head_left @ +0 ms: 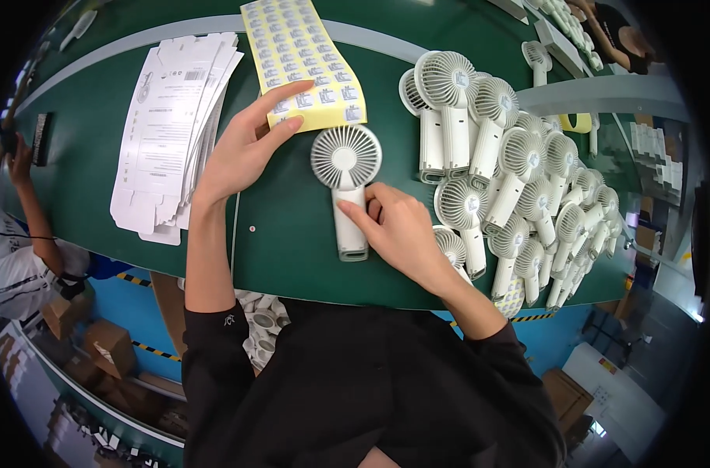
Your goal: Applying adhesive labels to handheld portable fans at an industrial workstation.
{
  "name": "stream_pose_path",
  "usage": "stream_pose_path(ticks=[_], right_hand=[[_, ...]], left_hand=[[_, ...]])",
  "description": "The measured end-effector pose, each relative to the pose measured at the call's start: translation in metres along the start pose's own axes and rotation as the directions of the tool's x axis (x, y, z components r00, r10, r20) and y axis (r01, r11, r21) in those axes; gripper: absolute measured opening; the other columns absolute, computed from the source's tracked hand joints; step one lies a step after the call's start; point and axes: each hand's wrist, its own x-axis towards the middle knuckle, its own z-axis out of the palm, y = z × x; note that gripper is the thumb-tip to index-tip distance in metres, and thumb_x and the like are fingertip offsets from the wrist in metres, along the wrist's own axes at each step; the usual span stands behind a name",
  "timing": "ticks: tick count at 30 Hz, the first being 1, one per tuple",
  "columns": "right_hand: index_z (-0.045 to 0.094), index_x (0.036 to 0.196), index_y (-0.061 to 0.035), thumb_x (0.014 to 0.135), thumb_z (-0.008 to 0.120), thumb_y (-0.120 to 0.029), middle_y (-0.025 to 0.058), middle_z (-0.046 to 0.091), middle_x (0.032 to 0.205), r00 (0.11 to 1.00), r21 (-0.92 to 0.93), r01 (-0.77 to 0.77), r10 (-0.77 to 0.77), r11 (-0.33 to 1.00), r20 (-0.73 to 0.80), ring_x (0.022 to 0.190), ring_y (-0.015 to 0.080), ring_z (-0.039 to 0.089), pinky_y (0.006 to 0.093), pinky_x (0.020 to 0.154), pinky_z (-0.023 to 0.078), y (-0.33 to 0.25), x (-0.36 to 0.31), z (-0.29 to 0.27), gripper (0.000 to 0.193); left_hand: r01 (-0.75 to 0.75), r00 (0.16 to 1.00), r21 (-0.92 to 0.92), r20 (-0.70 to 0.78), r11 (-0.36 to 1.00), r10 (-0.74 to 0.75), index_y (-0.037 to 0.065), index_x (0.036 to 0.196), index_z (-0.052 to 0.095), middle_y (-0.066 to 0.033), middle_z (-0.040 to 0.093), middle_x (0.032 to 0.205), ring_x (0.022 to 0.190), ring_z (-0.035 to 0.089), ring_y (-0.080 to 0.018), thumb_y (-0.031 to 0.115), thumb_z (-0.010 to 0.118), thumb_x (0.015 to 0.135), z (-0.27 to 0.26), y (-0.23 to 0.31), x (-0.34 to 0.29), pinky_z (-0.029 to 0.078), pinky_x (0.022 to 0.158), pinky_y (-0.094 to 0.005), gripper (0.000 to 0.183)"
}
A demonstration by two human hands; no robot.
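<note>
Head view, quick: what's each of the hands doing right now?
Left hand: partly open, touching the yellow sticker sheet.
Right hand: closed, holding a white handheld fan.

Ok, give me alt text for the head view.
A person's right hand holds a white handheld fan on a green table, while the left hand reaches over a yellow sticker sheet. Many similar fans are heaped at right; flattened white cartons lie at left.
</note>
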Motion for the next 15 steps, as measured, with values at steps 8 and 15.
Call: stream_pose_path(ticks=[8, 15], right_hand=[[0.068, 0.097, -0.0036, 0.083, 0.08, -0.006, 0.0084, 0.057, 0.097, 0.596, -0.2, 0.659, -0.666, 0.725, -0.449, 0.084, 0.0259, 0.059, 0.0366, 0.07, 0.048, -0.035, 0.052, -0.02, 0.019], [0.067, 0.094, -0.0044, 0.081, 0.078, -0.004, 0.0068, 0.055, 0.087, 0.495, -0.331, 0.723, -0.789, 0.607, -0.365, 0.078, 0.0258, 0.055, 0.0378, 0.069, 0.043, -0.063, 0.075, -0.018, 0.017]], left_hand=[[-0.06, 0.997, -0.028, -0.04, 0.998, 0.059, 0.007, 0.136, 0.065, -0.0069, 0.068, 0.129, 0.113, 0.063, -0.0139, 0.013, 0.071, 0.096, -0.011, 0.003, -0.013, 0.05, 0.097, -0.0272, 0.041], [-0.215, 0.975, 0.026, -0.058, 0.976, 0.216, 0.003, 0.133, 0.067, -0.0097, 0.067, 0.132, 0.12, 0.063, -0.0184, 0.005, 0.077, 0.086, -0.014, -0.003, -0.015, 0.05, 0.103, -0.0301, 0.047]])
